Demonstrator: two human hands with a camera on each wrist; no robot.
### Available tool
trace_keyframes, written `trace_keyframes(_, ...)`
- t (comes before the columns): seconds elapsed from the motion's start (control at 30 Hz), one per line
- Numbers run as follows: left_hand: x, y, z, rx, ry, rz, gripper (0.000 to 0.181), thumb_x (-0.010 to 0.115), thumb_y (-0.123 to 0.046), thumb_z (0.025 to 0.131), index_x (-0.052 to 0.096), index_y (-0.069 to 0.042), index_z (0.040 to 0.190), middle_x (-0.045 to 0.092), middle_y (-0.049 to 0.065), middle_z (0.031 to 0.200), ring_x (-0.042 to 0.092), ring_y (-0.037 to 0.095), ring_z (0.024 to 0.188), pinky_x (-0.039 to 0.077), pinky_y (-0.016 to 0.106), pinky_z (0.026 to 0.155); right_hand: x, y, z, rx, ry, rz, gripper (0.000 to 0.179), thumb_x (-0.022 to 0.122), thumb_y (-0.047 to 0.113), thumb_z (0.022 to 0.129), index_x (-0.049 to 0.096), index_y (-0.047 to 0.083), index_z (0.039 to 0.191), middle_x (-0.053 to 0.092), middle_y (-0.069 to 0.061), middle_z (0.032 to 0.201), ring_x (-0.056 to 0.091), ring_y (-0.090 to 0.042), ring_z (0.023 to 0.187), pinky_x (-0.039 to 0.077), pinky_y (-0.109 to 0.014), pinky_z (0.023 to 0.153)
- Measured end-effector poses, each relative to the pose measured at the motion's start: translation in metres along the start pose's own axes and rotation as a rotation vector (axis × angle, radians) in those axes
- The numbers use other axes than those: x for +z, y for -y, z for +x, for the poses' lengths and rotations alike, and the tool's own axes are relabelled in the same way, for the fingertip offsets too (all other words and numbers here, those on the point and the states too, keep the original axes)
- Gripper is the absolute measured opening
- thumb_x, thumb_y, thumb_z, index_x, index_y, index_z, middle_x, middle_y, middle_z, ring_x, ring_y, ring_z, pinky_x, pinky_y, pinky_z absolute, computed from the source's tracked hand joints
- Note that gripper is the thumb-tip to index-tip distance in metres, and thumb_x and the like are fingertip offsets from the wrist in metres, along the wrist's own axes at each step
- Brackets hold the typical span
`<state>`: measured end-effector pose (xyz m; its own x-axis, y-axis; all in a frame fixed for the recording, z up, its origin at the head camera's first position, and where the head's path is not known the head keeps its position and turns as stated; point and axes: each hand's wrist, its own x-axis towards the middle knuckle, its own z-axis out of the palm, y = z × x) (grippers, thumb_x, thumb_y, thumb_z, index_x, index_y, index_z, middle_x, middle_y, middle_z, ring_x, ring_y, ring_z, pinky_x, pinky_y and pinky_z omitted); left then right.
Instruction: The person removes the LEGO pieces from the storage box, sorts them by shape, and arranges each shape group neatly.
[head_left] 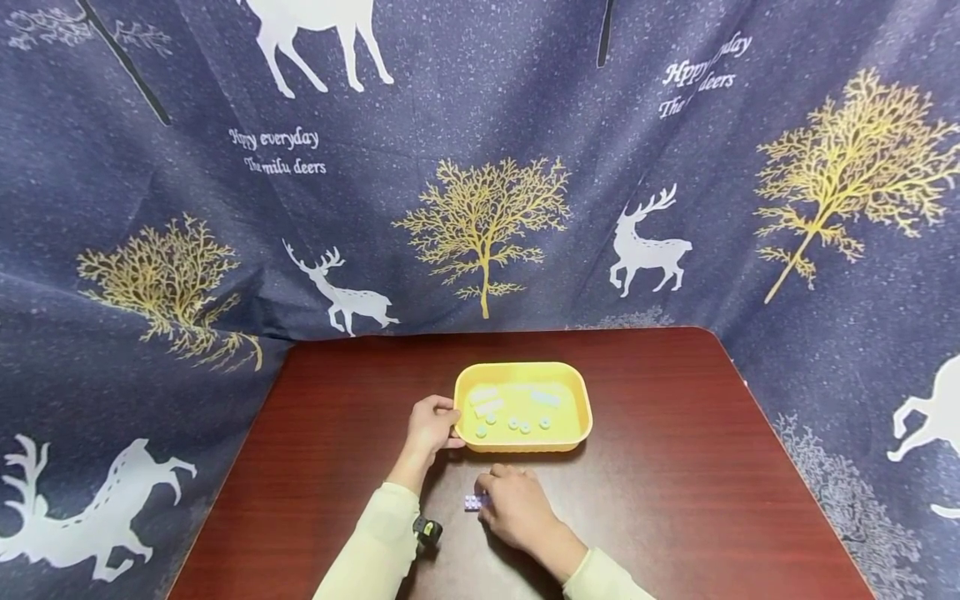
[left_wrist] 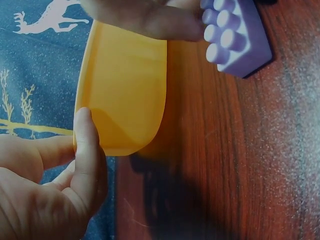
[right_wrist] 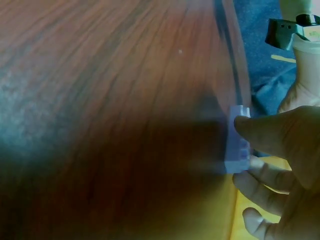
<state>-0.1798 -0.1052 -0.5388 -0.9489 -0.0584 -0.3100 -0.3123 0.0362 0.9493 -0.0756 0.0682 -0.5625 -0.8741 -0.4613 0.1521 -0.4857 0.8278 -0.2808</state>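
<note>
A yellow plastic basin (head_left: 522, 447) stands on the table, and my left hand (head_left: 431, 429) pinches its left rim. In the left wrist view the thumb of that left hand (left_wrist: 55, 185) lies along the outer wall of the basin (left_wrist: 125, 90). Nearer to me, my right hand (head_left: 517, 507) holds a purple building block (head_left: 472, 502) with round studs. From the right wrist, the thumb of the right hand (right_wrist: 280, 150) presses on the purple block (right_wrist: 237, 142), with fingers at its lower end. The block's studs (left_wrist: 227, 37) face the basin side in the left wrist view.
Inside the basin lie pale block pieces (head_left: 489, 407), a light strip-shaped piece (head_left: 545, 398) and several small round pieces (head_left: 525, 428). The dark red wooden table (head_left: 675, 467) reaches back to a blue curtain (head_left: 480, 125) printed with deer and trees.
</note>
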Motion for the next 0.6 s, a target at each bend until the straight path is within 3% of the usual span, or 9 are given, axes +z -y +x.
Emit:
trace_keyframes(0.17,0.0,-0.001,-0.001,-0.005,0.001,-0.002,0.03,0.061,0.002,0.097,0.057,0.012,0.125,0.062,0.031,0.113,0.063,0.018,0.06,0.069,0.033,0.058,-0.011,0.001,0.003,-0.026,-0.044,0.035,0.025,0.084,0.026,0.078,0.072,0.02,0.098,0.062,0.008,0.087,0.059,-0.012,0.078,0.059,-0.031,0.071)
trace_keyframes(0.43,-0.001,0.001,-0.001,0.013,0.003,-0.004,0.028,0.06,0.004,0.097,0.056,0.014,0.123,0.062,0.029,0.108,0.064,0.018,0.06,0.068,0.032,0.056,-0.032,-0.003,0.011,0.002,-0.08,0.061,0.028,0.083,0.032,0.083,0.072,0.021,0.106,0.067,0.005,0.099,0.065,-0.017,0.089,0.063,-0.037,0.081)
trace_keyframes(0.6,-0.001,0.002,0.0,0.01,0.001,-0.008,0.028,0.061,0.004,0.097,0.057,0.013,0.123,0.062,0.027,0.107,0.064,0.019,0.06,0.068,0.033,0.056,-0.048,-0.011,0.019,0.005,-0.132,0.054,0.028,0.084,0.032,0.083,0.073,0.02,0.105,0.067,0.004,0.097,0.067,-0.02,0.088,0.063,-0.038,0.076)
